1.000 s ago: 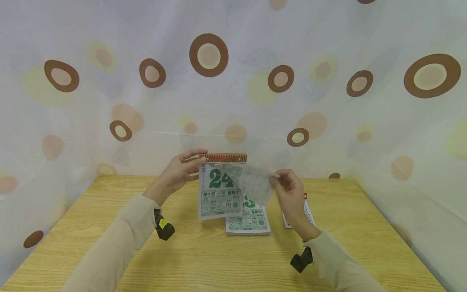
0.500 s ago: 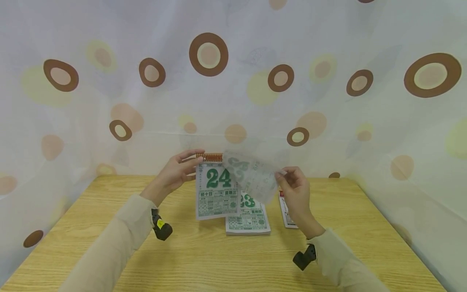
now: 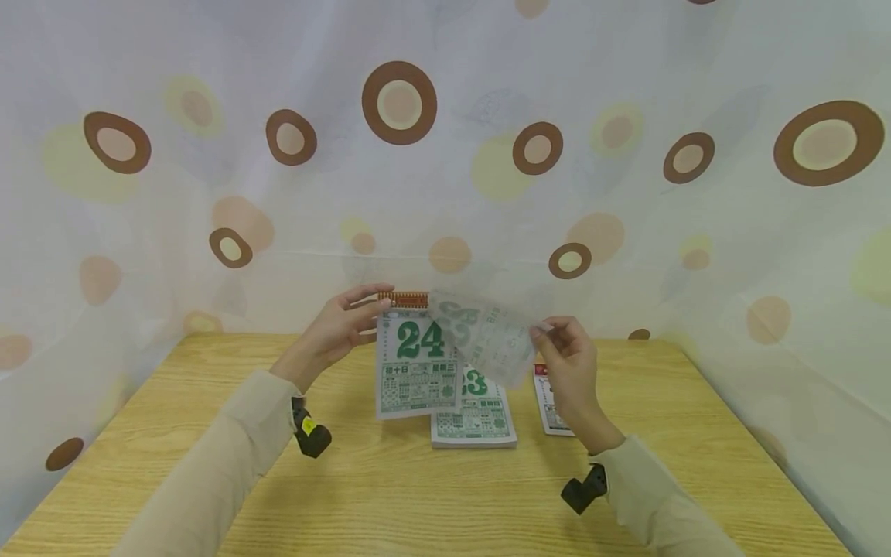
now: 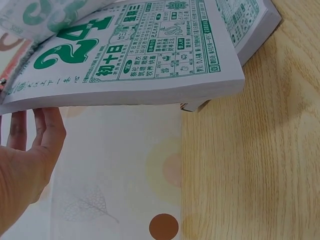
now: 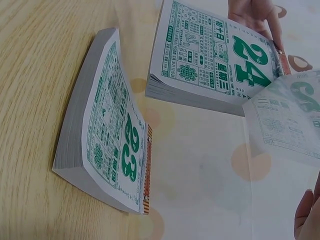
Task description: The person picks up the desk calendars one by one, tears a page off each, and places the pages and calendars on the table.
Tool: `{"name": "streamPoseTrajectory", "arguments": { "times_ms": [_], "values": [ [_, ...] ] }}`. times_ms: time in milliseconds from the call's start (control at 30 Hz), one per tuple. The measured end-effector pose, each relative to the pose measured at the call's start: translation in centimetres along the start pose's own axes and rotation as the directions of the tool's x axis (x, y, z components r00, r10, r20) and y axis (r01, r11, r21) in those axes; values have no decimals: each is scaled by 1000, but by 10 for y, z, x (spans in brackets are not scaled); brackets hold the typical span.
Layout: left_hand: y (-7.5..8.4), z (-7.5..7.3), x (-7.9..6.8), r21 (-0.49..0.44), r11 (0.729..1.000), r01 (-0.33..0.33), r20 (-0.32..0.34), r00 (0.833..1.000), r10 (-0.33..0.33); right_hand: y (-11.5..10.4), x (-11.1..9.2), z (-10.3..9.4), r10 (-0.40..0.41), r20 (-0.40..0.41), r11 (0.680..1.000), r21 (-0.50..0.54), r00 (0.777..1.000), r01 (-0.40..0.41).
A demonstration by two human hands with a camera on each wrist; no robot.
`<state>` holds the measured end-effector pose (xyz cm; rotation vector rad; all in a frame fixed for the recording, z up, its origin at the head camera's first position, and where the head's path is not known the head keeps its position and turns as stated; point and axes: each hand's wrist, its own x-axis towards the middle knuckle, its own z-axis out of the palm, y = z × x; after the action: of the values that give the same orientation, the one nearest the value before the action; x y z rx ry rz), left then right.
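Observation:
In the head view a thick tear-off calendar (image 3: 418, 379) showing a green 24 is held up above the table by my left hand (image 3: 316, 340). The fingers and thumb grip its top left corner, by the orange-red binding strip (image 3: 404, 300). My right hand (image 3: 574, 379) pinches the right corner of a thin calendar page (image 3: 497, 344). Print shows through this page, and its left end overlaps the calendar's top right. In the right wrist view, a second calendar block (image 5: 107, 120) marked 23 lies on the table, and the lifted page (image 5: 285, 120) hangs beside the 24.
A smaller calendar pad (image 3: 550, 402) with a red top edge lies behind my right hand. The wooden table (image 3: 376, 495) runs back to a pale curtain (image 3: 445, 193) printed with round spots. The 24 block overhangs the 23 block in the head view.
My right hand has moved right and slightly up with the page. The page's left end has risen from across the 24 to cover the right part of the binding strip. The left hand has barely moved.

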<state>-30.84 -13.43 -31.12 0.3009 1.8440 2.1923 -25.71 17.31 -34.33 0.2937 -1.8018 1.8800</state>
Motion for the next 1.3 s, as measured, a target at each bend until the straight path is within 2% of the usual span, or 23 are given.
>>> {"name": "streamPoseTrajectory", "arguments": {
  "times_ms": [233,433,733,1000,1167,1300],
  "values": [
    [0,-1,-1,-9,1000,3,-13,1000,-3,0,1,-2,17,-31,999,30,999,-16],
    [1,-7,-4,-23,1000,14,-39,999,-15,1,4,-8,42,-46,999,9,998,-42],
    [0,-7,-4,-17,1000,23,-16,1000,-24,4,8,-10,55,-67,996,79,996,-50],
    [0,-7,-4,-28,999,22,-11,1000,-23,4,9,-13,51,-91,998,41,995,-47],
    [0,-8,-5,-30,999,25,-30,999,-26,6,12,-17,59,-99,997,54,993,-54],
    [1,-9,-5,-34,999,28,-17,999,-28,7,13,-18,59,-102,997,50,993,-55]
  ]
}}
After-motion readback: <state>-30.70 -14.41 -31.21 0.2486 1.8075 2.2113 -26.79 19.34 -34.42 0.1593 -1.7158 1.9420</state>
